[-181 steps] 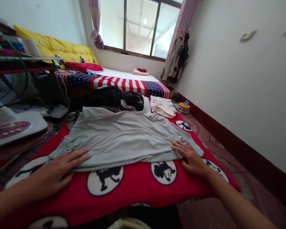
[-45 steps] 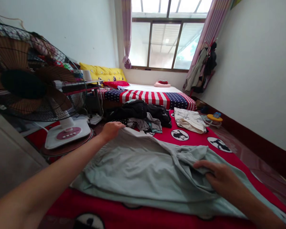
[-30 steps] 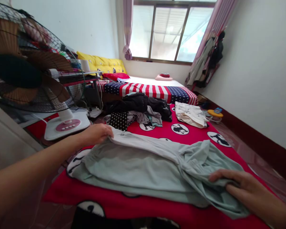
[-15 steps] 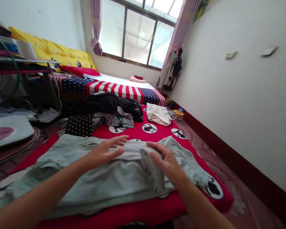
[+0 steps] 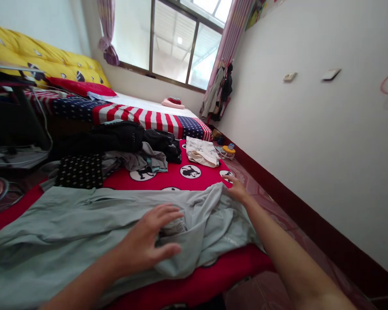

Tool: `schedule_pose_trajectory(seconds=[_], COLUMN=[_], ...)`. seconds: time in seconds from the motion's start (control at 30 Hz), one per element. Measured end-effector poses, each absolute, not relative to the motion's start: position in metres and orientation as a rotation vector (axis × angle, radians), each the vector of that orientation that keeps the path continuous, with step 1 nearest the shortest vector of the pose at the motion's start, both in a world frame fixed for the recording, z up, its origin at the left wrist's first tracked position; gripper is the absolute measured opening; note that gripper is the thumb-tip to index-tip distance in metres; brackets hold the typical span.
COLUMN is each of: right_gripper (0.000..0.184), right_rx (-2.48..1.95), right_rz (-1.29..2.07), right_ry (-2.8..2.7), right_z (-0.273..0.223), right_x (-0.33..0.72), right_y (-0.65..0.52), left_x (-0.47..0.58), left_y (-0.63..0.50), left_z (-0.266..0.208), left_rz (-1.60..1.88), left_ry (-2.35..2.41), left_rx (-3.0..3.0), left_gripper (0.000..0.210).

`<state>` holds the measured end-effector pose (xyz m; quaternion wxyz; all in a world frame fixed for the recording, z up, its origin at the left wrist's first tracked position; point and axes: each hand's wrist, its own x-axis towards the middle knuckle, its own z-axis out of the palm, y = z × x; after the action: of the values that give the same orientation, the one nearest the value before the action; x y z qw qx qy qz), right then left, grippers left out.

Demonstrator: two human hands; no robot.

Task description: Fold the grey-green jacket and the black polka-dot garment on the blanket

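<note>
A pale grey-green garment (image 5: 110, 224) with a slit pocket lies spread across the red cloth with monkey pictures (image 5: 168, 178). Its right part is folded over in loose creases, and faint lettering shows near its lower right edge. Over its middle, my left hand (image 5: 153, 241) is open, thumb and fingers apart, beside a small gathered patch of the fabric. My right hand (image 5: 236, 188) reaches to the garment's far right corner. Its fingers are apart and hold nothing that I can see; whether they touch the fabric I cannot tell.
Behind the garment lie a pile of dark clothes (image 5: 126, 140), a black dotted cloth (image 5: 79, 171) and folded white shorts (image 5: 202, 151). A bed with a striped, starred cover (image 5: 139, 116) stands further back. A white wall (image 5: 297, 142) rises to the right.
My right hand has let go of the folded grey bunch and moved right and away from me. My left hand has come nearer to me. The view has turned right.
</note>
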<state>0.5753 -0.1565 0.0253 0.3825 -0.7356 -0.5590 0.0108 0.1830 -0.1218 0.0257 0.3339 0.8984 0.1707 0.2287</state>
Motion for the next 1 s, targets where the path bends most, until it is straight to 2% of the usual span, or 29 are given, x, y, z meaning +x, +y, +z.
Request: schedule_pose_trajectory(seconds=[0.1, 0.17, 0.27, 0.5, 0.6, 0.67, 0.77, 0.83, 0.9, 1.0], right_gripper=[0.050, 0.040, 0.021, 0.017, 0.022, 0.032, 0.049, 0.044, 0.033, 0.028], right_rx=[-1.878, -1.874, -1.883, -1.949, -2.000, -2.018, -1.964, -1.892, -1.835, -1.819], right_rz=[0.089, 0.099, 0.046, -0.136, -0.146, -0.177, -0.187, -0.127, -0.097, -0.155], right_ry=[-1.466, -1.477, -1.447, -1.492, -1.552, -1.612, -1.775, -1.886, -1.943, -1.942], right_z=[0.018, 0.014, 0.009, -0.006, -0.006, -0.001, 0.009, 0.014, 0.016, 0.018], right_x=[0.584, 0.582, 0.582, 0.591, 0.584, 0.574, 0.558, 0.550, 0.547, 0.549], right_y=[-0.154, -0.152, -0.157, -0.192, -0.196, -0.196, -0.194, -0.196, -0.200, -0.208], left_x=[0.197, 0.205, 0.209, 0.208, 0.211, 0.215, 0.220, 0.224, 0.226, 0.226], left_y=[-0.148, -0.155, -0.155, -0.147, -0.145, -0.145, -0.145, -0.146, -0.147, -0.149], left_z=[0.027, 0.023, 0.018, 0.016, 0.015, 0.013, 0.009, 0.004, 0.001, 0.001], left_rz=[0.432, 0.366, 0.320, 0.363, 0.399, 0.437, 0.476, 0.481, 0.477, 0.451], left_ry=[0.381, 0.410, 0.424, 0.369, 0.377, 0.406, 0.470, 0.511, 0.535, 0.506], left_rx=[2.529, 2.581, 2.608, 2.530, 2.506, 2.506, 2.516, 2.530, 2.552, 2.586], left_gripper=[0.084, 0.089, 0.081, 0.050, 0.037, 0.043, 0.070, 0.078, 0.075, 0.057])
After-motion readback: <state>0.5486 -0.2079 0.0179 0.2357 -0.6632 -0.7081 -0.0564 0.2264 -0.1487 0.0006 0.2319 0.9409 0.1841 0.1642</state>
